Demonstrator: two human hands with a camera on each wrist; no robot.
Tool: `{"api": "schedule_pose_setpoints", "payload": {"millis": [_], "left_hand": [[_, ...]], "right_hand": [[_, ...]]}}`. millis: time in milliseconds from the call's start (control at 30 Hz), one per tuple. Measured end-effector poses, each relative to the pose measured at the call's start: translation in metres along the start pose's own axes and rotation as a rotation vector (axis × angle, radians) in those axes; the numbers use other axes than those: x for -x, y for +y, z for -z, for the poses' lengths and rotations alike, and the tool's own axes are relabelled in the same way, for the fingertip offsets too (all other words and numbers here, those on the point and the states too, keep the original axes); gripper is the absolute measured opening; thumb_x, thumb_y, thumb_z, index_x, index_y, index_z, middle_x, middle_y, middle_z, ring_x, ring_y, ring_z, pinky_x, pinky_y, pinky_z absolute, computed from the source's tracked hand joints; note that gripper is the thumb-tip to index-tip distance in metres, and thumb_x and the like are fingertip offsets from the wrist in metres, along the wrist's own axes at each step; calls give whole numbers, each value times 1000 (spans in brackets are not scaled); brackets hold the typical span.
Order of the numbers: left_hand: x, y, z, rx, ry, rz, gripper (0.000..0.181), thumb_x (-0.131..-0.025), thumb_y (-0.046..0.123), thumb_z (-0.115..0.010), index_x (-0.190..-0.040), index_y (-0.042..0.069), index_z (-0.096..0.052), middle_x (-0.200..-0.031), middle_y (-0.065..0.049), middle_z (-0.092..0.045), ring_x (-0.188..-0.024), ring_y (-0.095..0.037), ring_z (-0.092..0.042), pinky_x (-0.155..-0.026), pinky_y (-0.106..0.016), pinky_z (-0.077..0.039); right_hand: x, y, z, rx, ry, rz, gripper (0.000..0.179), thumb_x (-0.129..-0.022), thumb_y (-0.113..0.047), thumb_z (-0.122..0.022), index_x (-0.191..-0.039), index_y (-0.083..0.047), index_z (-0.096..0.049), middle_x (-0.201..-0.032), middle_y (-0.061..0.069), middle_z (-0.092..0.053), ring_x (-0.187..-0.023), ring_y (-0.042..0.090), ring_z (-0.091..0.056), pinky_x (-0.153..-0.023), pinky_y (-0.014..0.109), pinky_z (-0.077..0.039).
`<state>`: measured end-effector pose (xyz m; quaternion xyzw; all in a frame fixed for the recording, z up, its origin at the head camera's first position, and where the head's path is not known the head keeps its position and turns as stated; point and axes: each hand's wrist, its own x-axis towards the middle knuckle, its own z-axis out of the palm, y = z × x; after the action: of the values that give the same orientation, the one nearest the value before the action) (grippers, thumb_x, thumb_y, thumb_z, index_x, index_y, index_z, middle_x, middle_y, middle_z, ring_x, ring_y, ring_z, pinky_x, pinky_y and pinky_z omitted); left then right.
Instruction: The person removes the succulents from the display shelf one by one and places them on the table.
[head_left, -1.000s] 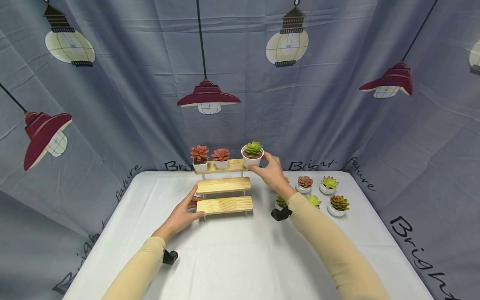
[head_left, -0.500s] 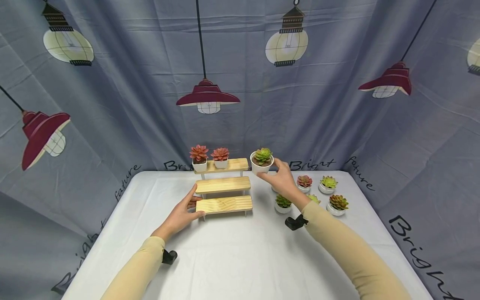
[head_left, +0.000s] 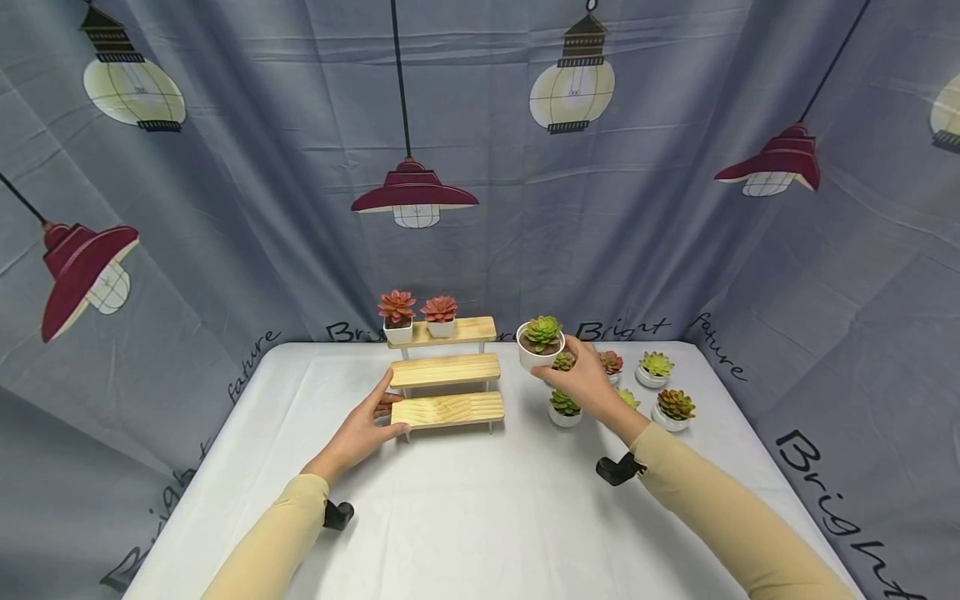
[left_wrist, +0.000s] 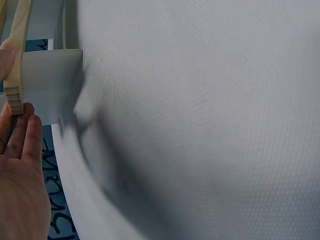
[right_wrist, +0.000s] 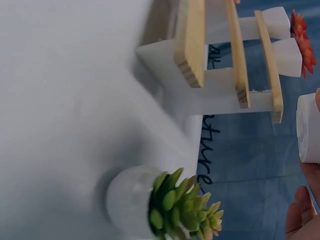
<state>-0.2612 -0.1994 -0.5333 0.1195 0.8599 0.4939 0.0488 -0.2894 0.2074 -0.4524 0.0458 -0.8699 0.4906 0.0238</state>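
My right hand [head_left: 587, 382] pinches the white pot of a green potted succulent [head_left: 541, 340], held in the air to the right of a three-step wooden display stand [head_left: 447, 408]. In the right wrist view the held pot [right_wrist: 309, 129] shows only in part, at the right edge. My left hand [head_left: 362, 429] grips the left end of the stand's lowest step, thumb at the front and fingers behind. The left wrist view shows the fingers [left_wrist: 31, 132] right at the step's wooden end [left_wrist: 16, 75]. Two red succulents [head_left: 397, 315] [head_left: 440, 314] in white pots stand on the top step.
Several potted succulents stand on the white table [head_left: 450, 517] at the right, among them a dark green one [head_left: 565, 407], a light green one [head_left: 655, 367] and a brownish green one [head_left: 674, 408]. A red one [head_left: 612, 363] is partly behind my right hand. A grey printed curtain [head_left: 480, 250] hangs behind.
My right hand has carried the green potted succulent from the right end of the top step rightward and toward me. My left hand and the stand have stayed in place.
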Motion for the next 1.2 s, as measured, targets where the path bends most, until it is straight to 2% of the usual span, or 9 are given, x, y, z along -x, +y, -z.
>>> {"api": "schedule_pose_setpoints", "payload": {"millis": [167, 367, 567, 733, 967, 1067, 1200], "left_hand": [[0, 0, 0, -4, -2, 3, 109, -89, 28, -84, -165, 41, -6, -141, -8, -56, -133, -34, -52, -115, -52, -39], [0, 1, 1, -5, -5, 5, 109, -89, 27, -84, -164, 42, -6, -142, -8, -55, -133, -33, -52, -115, -51, -40], [1, 1, 0, -5, -5, 1, 109, -89, 27, -83, -165, 38, -6, -142, -9, -56, -132, -34, -52, -114, -51, -41], [0, 1, 1, 7, -9, 0, 109, -89, 26, -83, -165, 40, -5, -142, -8, -55, -133, -34, -51, -115, -51, -40], [0, 0, 1, 2, -8, -7, 110, -89, 26, -83, -165, 39, -5, -142, -9, -55, -133, -34, -52, -115, -51, -40], [1, 1, 1, 3, -4, -2, 109, -89, 27, -83, -165, 40, -5, -142, -8, -55, -133, -34, -52, -115, -50, -40], [1, 1, 0, 7, -8, 2, 109, -89, 27, -83, -165, 40, -6, -142, -8, -55, -134, -34, -51, -115, -51, -40]], "right_hand": [[11, 7, 3, 26, -14, 14, 87, -80, -51, -85, -150, -13, -50, -149, 15, -43, -142, 36, -32, -112, 69, -30], [21, 15, 5, 31, -29, 35, 84, -81, -44, -87, -149, -12, -51, -146, 12, -54, -146, 36, -27, -115, 68, -26], [32, 22, 7, 17, -45, 6, 86, -79, -45, -88, -148, -10, -51, -146, 14, -51, -145, 37, -30, -114, 67, -28], [42, 32, 6, 41, -39, 29, 82, -78, -44, -89, -145, -10, -55, -143, 14, -54, -138, 36, -38, -115, 64, -29], [58, 43, 3, 94, -34, 34, 78, -78, -39, -90, -142, -8, -58, -138, 15, -56, -125, 32, -46, -100, 53, -44], [63, 47, 2, 107, -38, 44, 77, -78, -38, -90, -141, -8, -59, -135, 14, -59, -122, 32, -49, -95, 48, -46], [70, 53, 2, 120, -48, 42, 77, -77, -38, -91, -141, -8, -59, -132, 11, -63, -125, 35, -49, -95, 49, -47]]}}
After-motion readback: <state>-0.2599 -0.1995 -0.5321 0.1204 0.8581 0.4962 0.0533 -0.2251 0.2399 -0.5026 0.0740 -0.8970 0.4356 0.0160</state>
